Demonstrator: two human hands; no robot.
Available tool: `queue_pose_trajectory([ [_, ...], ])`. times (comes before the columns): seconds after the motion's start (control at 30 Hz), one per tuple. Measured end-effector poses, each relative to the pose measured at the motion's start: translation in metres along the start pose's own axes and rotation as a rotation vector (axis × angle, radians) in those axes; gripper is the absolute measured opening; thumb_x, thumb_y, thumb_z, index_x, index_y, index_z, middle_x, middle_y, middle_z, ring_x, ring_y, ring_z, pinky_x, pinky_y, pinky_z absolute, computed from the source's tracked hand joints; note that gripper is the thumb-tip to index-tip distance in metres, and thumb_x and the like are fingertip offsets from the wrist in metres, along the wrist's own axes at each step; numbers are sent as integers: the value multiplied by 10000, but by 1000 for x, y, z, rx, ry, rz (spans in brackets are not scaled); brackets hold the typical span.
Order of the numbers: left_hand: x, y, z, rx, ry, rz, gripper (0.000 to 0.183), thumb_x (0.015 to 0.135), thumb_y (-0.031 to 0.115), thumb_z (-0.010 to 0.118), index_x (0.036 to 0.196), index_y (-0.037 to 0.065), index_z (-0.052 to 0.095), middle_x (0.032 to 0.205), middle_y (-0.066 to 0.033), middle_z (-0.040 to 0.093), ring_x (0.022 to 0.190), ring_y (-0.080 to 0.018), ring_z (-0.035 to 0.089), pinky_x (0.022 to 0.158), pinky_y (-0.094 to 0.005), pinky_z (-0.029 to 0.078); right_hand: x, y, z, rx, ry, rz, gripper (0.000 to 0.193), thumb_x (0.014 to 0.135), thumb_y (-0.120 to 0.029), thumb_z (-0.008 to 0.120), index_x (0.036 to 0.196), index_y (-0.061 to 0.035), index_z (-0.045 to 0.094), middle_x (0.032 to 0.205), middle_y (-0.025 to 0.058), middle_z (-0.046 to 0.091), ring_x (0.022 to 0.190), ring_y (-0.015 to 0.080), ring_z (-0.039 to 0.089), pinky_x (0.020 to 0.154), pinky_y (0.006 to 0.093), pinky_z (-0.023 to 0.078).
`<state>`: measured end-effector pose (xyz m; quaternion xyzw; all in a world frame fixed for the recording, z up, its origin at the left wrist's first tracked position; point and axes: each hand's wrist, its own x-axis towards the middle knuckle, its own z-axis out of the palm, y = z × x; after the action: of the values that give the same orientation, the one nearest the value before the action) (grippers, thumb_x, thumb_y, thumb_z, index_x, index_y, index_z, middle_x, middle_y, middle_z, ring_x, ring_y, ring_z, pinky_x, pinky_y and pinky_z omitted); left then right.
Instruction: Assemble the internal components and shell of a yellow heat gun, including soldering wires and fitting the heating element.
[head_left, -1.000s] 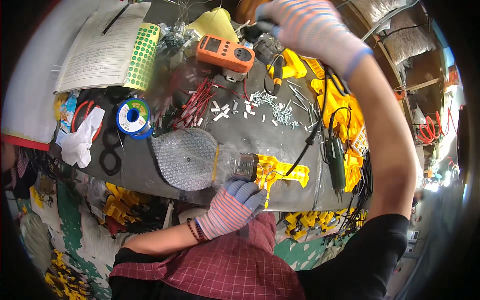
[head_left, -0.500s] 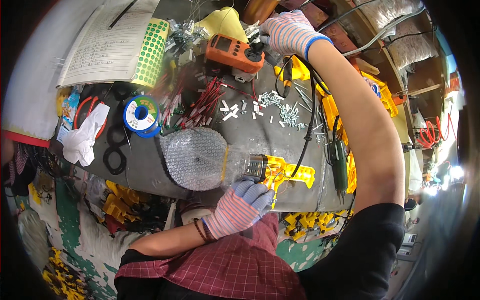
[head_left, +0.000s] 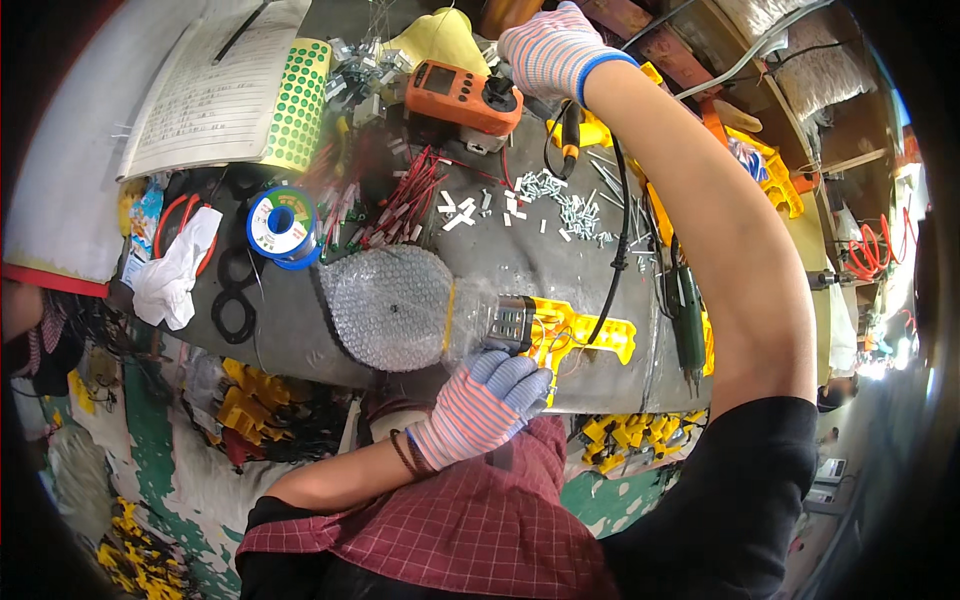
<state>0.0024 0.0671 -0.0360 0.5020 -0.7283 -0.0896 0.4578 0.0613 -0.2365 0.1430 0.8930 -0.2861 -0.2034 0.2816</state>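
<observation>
My left hand (head_left: pixel 490 395), in a striped knit glove, grips a yellow plastic part (head_left: pixel 585 335) with a small grey module (head_left: pixel 512 322) on it, at the near edge of the dark workbench (head_left: pixel 540 265). My right hand (head_left: pixel 550 50), gloved as well, reaches to the far side of the bench beside an orange multimeter (head_left: pixel 462 95). Its fingers are curled around the top of a black and orange corded tool (head_left: pixel 570 140). The tool's black cable (head_left: pixel 618 250) runs down to the yellow part.
A bubble-wrap sheet (head_left: pixel 385 305) lies left of the yellow part. Small white pieces (head_left: pixel 560 200), red wire leads (head_left: pixel 400 205), a solder spool (head_left: pixel 280 225), a white tissue (head_left: pixel 175 275), a notebook (head_left: pixel 210 90) and a green-dot sticker sheet (head_left: pixel 300 100) cover the bench. More yellow parts (head_left: pixel 760 165) lie at right.
My right hand has drifted a little left toward the multimeter, and the corded tool now shows below it. My left hand keeps hold of the yellow part at the bench edge.
</observation>
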Motion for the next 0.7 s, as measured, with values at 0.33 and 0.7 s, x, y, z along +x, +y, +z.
queue_pose_trajectory([
  [0.33, -20, 20, -23, -35, 12, 6, 353, 740, 235, 762, 1063, 139, 657, 1034, -55, 637, 888, -244, 574, 772, -359, 490, -7, -5, -8, 28, 0, 12, 221, 811, -280, 657, 992, -176, 728, 988, 85, 730, 995, 229, 673, 835, 405, 403],
  [0.7, -79, 17, -65, 106, 134, 34, 239, 683, 78, 727, 892, 167, 653, 903, 3, 594, 744, -214, 549, 649, -350, 430, -4, -13, -11, 19, -4, 5, 253, 810, -272, 658, 1003, -142, 758, 1036, 90, 737, 1010, 224, 681, 847, 416, 390],
])
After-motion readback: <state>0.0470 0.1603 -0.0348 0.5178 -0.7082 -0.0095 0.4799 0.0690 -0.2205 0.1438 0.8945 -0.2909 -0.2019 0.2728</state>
